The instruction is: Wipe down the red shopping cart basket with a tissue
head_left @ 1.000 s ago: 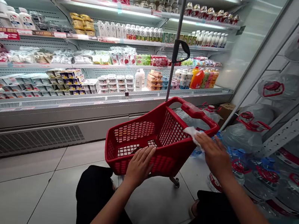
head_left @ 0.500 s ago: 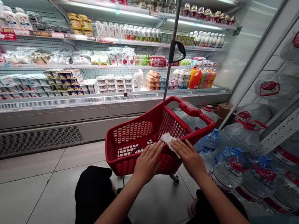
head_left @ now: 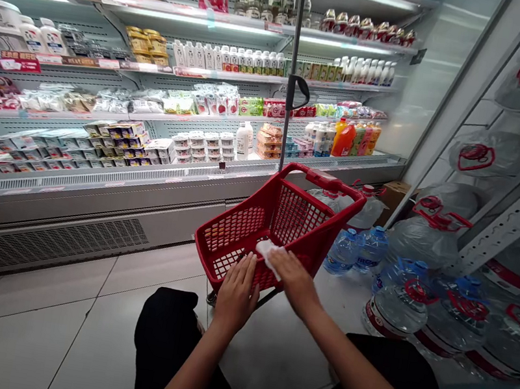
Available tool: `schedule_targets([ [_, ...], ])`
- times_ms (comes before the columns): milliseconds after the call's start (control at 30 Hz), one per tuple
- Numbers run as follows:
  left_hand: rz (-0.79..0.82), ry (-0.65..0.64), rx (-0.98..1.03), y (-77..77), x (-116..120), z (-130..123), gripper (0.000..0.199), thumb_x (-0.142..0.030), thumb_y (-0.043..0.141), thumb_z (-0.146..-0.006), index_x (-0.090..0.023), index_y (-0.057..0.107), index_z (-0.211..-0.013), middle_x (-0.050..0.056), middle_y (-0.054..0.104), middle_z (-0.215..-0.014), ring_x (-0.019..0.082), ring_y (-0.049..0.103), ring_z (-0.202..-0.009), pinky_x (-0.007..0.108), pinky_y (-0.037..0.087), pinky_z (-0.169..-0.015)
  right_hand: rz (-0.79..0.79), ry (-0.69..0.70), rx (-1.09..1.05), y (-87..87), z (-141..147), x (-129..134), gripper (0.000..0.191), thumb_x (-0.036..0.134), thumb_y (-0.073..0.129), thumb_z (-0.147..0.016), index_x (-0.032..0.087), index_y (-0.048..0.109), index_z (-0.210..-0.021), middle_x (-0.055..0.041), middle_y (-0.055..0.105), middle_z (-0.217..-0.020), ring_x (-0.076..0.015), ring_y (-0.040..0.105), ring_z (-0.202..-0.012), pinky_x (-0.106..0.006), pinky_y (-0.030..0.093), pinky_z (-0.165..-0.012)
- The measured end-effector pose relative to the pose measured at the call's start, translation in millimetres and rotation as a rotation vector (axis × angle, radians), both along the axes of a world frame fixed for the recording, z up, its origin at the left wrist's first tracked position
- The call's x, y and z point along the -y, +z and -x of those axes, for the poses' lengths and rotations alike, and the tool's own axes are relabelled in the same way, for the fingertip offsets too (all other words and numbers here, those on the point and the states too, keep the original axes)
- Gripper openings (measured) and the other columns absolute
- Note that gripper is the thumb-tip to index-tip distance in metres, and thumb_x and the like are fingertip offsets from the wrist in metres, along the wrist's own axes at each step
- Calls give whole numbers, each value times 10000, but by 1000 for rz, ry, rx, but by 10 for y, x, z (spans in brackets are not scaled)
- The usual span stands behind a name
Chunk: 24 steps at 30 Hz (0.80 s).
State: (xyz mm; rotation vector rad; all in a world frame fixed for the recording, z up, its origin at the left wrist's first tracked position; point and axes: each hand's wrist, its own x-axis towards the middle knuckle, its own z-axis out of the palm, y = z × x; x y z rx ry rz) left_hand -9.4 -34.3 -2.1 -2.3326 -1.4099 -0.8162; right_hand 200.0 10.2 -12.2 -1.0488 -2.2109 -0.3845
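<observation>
Red plastic makes up the basket of the shopping cart (head_left: 315,239), which stands on the tiled floor (head_left: 137,310) just in front of our knees, between us and the refrigerated case (head_left: 55,238). We have it close, probably so that both arms reach its near rim without stretching. Our left hand (head_left: 235,292) lies on that rim, its fingers straight and close together and its thumb a little apart, laid over the edge rather than clamped on it; we judge that it steadies the light basket. Our right hand (head_left: 294,280) is closed on a white cloth (head_left: 267,251), the fingers nearly straight over it, which seems meant to keep it snug against the rim; the thumb is hidden, so we cannot tell how it bears. The cart's long axis runs aslant: its handle (head_left: 328,182) is at the far right, the higher end, and its low front end points left and back toward our left knee, with a wheel (head_left: 210,298) beneath. The open top faces up. The cloth is longer than it is wide, its free end pointing forward and left over the basket, away from the right fingertips. Water bottles (head_left: 392,311) stand to the right, apart from both hands.
</observation>
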Motion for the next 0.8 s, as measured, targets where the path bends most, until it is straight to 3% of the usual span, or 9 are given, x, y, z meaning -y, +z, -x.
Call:
schedule_targets([
  [67,7,-12,2,-8,3,23,795,-198,481,-1009,-179,62,-1684,135,403,-1653,281,444,-1495,481,422,-1211,21,79,18,-29,208,125,743,13,401,-942,261,314,-1637,-36,528,-1570,-180,472,-1468,-435,406,-1235],
  [133,16,-48,-14,-3,7,149,769,-207,467,-1023,-182,74,-1684,127,418,-1646,263,458,-1487,448,443,-1198,34,112,43,-8,187,152,748,21,407,-947,277,297,-1642,-19,511,-1583,-171,464,-1473,-429,402,-1237],
  [333,2,24,-104,-25,38,848,664,-283,417,-1078,-249,141,-1682,82,472,-1616,238,507,-1451,454,415,-1219,-26,-81,53,171,-754,-251,776,-10,334,-939,279,252,-1654,-41,470,-1611,-189,452,-1482,-476,405,-1223],
  [467,-9,60,-122,-83,82,986,659,-280,429,-1073,-251,171,-1678,69,460,-1624,240,479,-1473,459,390,-1235,-38,-138,70,210,-1062,-510,727,11,321,-963,257,282,-1646,-55,437,-1633,-199,404,-1512,-485,382,-1234],
  [633,-23,81,-85,-79,111,734,667,-304,472,-1060,-261,209,-1672,72,510,-1587,265,500,-1456,516,307,-1276,-22,-152,6,112,-737,-619,706,16,323,-952,224,337,-1626,-85,501,-1589,-195,434,-1494,-499,394,-1223],
  [800,-7,51,-64,-130,190,460,696,-318,516,-1046,-246,215,-1669,92,479,-1610,282,486,-1466,525,316,-1273,10,13,-15,-47,-108,-214,709,-5,355,-944,237,372,-1611,-73,540,-1560,-182,467,-1472,-469,410,-1223],
])
